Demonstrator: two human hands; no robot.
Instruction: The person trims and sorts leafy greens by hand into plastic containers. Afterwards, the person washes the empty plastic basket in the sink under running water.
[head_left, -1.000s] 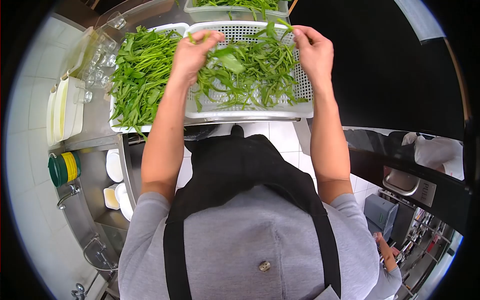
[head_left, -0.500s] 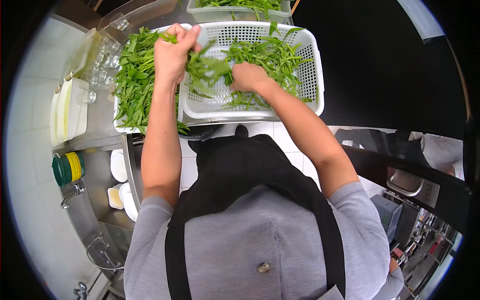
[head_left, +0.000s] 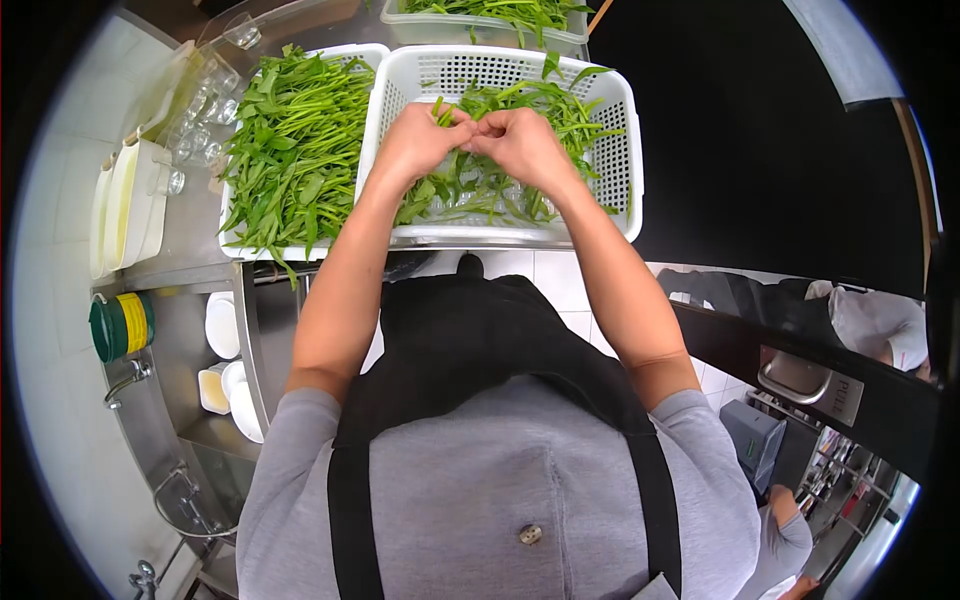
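Observation:
My left hand (head_left: pixel 418 145) is closed around some water spinach stems, whose ends poke up past the fingers. Close against it, my right hand (head_left: pixel 525 148) pinches at the same stems; the fingertips of both hands meet. They are over a white perforated basket (head_left: pixel 612 215), where loose cut water spinach (head_left: pixel 480 190) lies in a thin layer under and around them. To the left, a second white basket (head_left: pixel 375 55) is heaped with long water spinach (head_left: pixel 305 140), some hanging over its front rim.
A clear tub (head_left: pixel 400 30) of more greens stands behind. Drinking glasses (head_left: pixel 205 110) and upright white containers (head_left: pixel 135 210) line the left side. Below them are a sink (head_left: pixel 215 430) and a green pot (head_left: pixel 122 327). A black surface (head_left: pixel 740 150) borders the right; another person's arm (head_left: pixel 785 510) shows lower right.
My left hand has come right and down from above the gap between the baskets to meet my right hand. The blurred greens hanging from it now sit between both hands.

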